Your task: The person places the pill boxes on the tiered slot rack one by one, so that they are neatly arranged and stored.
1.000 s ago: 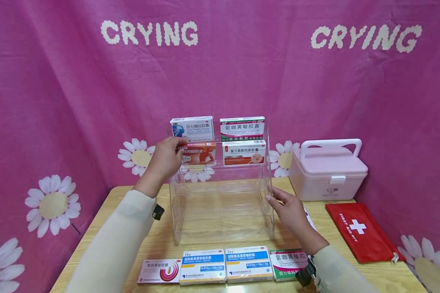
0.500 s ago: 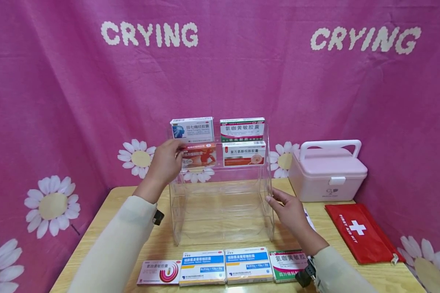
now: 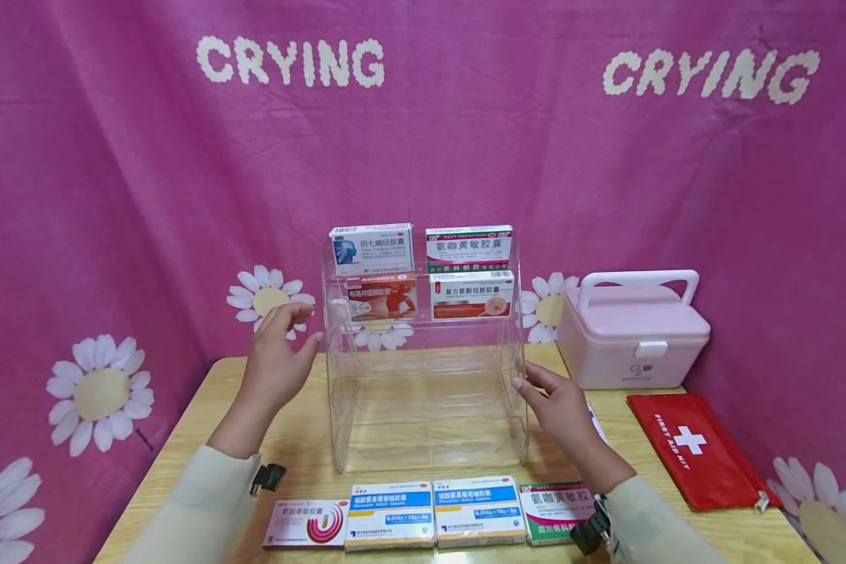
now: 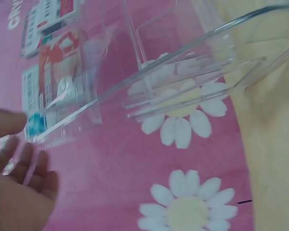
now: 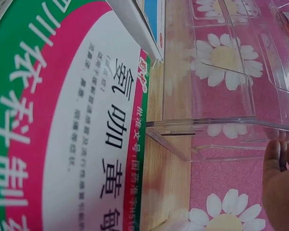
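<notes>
A clear acrylic display rack [image 3: 426, 419] stands on the table. Its top tier bears a white-and-blue medicine box [image 3: 372, 251] and a green-and-magenta one [image 3: 468, 249]. On the tier below, an orange-red medicine box [image 3: 388, 299] is at left and a white-and-orange one [image 3: 471, 298] at right. Beside the rack's left side my left hand [image 3: 275, 360] is apart from the boxes, fingers loosely bent and holding nothing; the left wrist view also shows this hand [image 4: 24, 178]. My right hand [image 3: 560, 411] pinches the rack's right side edge between thumb and fingers.
Along the front lie a white-and-pink box [image 3: 292, 525], two blue-and-white boxes [image 3: 389, 515] and a green-and-magenta box [image 3: 553, 513]. At right are a pink medicine chest [image 3: 634, 345] and a red first aid pouch [image 3: 694, 450]. A pink curtain [image 3: 423, 141] hangs behind the table [image 3: 211, 392].
My left hand has let go of the orange-red box and moved left and down, off the rack. The box stays on its tier. My right hand keeps its place at the rack's side.
</notes>
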`<control>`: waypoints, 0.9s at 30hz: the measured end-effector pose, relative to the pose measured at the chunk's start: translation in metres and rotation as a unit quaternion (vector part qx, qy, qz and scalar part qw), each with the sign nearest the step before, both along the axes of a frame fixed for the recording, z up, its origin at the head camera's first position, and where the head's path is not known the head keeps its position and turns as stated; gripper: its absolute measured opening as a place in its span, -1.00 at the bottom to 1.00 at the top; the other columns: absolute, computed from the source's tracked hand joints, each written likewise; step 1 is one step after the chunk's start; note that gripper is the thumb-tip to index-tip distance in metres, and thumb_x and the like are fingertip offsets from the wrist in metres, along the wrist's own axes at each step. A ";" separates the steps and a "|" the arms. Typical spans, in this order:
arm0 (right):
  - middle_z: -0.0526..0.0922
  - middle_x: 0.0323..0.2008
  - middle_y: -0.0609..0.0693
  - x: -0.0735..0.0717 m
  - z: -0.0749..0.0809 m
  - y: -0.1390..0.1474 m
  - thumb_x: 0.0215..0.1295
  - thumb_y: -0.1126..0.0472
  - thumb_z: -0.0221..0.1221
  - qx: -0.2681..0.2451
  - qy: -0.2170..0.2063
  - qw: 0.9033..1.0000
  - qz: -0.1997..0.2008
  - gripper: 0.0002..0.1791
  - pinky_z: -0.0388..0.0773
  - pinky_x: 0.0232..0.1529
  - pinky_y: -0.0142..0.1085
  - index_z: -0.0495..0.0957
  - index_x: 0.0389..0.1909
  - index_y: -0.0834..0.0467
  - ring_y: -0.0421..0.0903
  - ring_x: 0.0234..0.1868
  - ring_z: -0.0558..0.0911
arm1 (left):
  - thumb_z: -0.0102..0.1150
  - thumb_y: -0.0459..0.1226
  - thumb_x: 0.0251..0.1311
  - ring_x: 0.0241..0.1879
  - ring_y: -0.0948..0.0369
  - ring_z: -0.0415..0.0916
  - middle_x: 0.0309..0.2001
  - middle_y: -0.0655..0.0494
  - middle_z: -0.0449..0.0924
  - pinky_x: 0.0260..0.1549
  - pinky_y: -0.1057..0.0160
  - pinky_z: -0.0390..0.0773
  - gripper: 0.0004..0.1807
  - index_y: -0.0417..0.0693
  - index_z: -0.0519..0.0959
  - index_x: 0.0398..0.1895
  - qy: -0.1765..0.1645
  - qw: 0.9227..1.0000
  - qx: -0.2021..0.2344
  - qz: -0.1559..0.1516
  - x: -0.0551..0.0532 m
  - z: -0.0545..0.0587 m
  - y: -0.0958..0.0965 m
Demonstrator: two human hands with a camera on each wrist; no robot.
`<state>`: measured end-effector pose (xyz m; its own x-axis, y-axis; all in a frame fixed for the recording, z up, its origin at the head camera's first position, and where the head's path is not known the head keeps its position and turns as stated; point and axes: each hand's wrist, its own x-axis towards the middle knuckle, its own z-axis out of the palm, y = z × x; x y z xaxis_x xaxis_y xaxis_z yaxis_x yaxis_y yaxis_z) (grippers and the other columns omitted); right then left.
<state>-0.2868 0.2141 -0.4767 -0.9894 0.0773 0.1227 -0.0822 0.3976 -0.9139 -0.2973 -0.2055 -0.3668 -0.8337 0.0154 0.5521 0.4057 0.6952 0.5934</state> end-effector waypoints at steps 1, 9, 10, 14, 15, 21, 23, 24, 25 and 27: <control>0.53 0.53 0.09 0.000 0.001 0.000 0.64 -0.05 0.25 0.000 0.000 1.000 0.001 -0.41 0.55 0.46 0.12 0.49 0.57 0.01 0.16 0.53 0.52 | 0.36 -0.37 0.45 0.26 -0.20 0.53 0.21 -0.25 0.61 0.34 -0.24 0.53 -0.57 -0.27 0.55 0.31 -0.027 1.000 -0.001 0.000 0.005 -0.004 -0.005; 0.55 0.51 0.15 0.001 0.003 -0.001 0.64 0.00 0.25 -0.003 -0.004 1.000 0.002 -0.42 0.56 0.45 0.13 0.48 0.58 0.05 0.20 0.50 0.55 | 0.42 -0.29 0.44 0.19 -0.14 0.65 0.10 -0.12 0.74 0.31 -0.24 0.61 -0.65 -0.19 0.64 0.20 -0.158 0.986 -0.017 -0.050 0.040 -0.061 -0.042; 0.55 0.51 0.16 0.001 0.002 -0.001 0.65 0.00 0.24 -0.002 -0.005 1.000 0.001 -0.42 0.57 0.44 0.13 0.48 0.58 0.04 0.20 0.50 0.56 | 0.44 -0.29 0.42 0.17 -0.12 0.66 0.08 -0.08 0.75 0.29 -0.22 0.63 -0.67 -0.17 0.65 0.17 -0.170 0.984 -0.018 -0.060 0.044 -0.070 -0.046; 0.55 0.51 0.14 0.000 0.001 -0.001 0.64 0.00 0.25 -0.008 -0.003 1.000 0.000 -0.43 0.57 0.44 0.12 0.49 0.57 0.04 0.17 0.49 0.56 | 0.49 -0.28 0.37 0.15 -0.06 0.67 0.07 -0.01 0.77 0.25 -0.08 0.65 -0.68 -0.13 0.68 0.12 -0.224 0.969 -0.018 -0.104 0.059 -0.097 -0.062; 0.55 0.51 0.13 0.000 0.001 -0.001 0.64 -0.01 0.25 -0.008 -0.002 1.000 0.000 -0.42 0.58 0.44 0.11 0.50 0.56 0.04 0.16 0.48 0.56 | 0.51 -0.26 0.35 0.15 -0.04 0.67 0.08 0.00 0.77 0.24 -0.05 0.65 -0.67 -0.12 0.69 0.11 -0.239 0.964 -0.019 -0.116 0.064 -0.102 -0.066; 0.57 0.50 0.11 0.001 0.001 -0.002 0.64 -0.02 0.25 -0.007 -0.001 1.000 0.000 -0.42 0.60 0.43 0.07 0.50 0.56 0.03 0.13 0.47 0.57 | 0.63 -0.20 0.21 0.21 -0.13 0.62 0.20 -0.03 0.72 0.23 -0.20 0.65 -0.48 -0.10 0.67 0.20 -0.307 0.930 -0.061 -0.193 0.082 -0.121 -0.085; 0.57 0.50 0.12 0.001 0.001 -0.002 0.64 0.00 0.25 -0.006 -0.003 1.000 0.000 -0.43 0.60 0.43 0.07 0.50 0.56 0.02 0.13 0.47 0.57 | 0.65 -0.19 0.18 0.26 -0.17 0.60 0.25 -0.03 0.70 0.25 -0.26 0.64 -0.42 -0.07 0.65 0.25 -0.334 0.916 -0.068 -0.210 0.084 -0.124 -0.090; 0.58 0.49 0.12 0.001 0.001 -0.002 0.64 0.01 0.25 -0.007 -0.003 1.000 -0.001 -0.44 0.60 0.42 0.07 0.50 0.56 0.02 0.13 0.46 0.58 | 0.66 -0.18 0.16 0.28 -0.17 0.59 0.27 -0.02 0.70 0.27 -0.22 0.63 -0.39 -0.05 0.65 0.27 -0.348 0.910 -0.070 -0.216 0.085 -0.126 -0.092; 0.58 0.49 0.13 0.002 0.002 -0.002 0.65 0.01 0.25 -0.007 -0.003 1.000 0.000 -0.44 0.60 0.42 0.07 0.50 0.56 0.02 0.13 0.46 0.58 | 0.67 -0.17 0.14 0.30 -0.14 0.57 0.28 0.00 0.69 0.31 -0.12 0.62 -0.35 -0.03 0.64 0.30 -0.363 0.903 -0.071 -0.218 0.086 -0.128 -0.095; 0.57 0.50 0.12 0.002 0.001 -0.002 0.65 0.01 0.25 -0.007 -0.003 1.000 0.000 -0.44 0.59 0.43 0.07 0.50 0.56 0.03 0.14 0.47 0.57 | 0.69 -0.12 0.11 0.35 -0.06 0.54 0.31 0.02 0.69 0.36 0.15 0.56 -0.28 -0.02 0.62 0.34 -0.374 0.895 -0.081 -0.227 0.088 -0.132 -0.098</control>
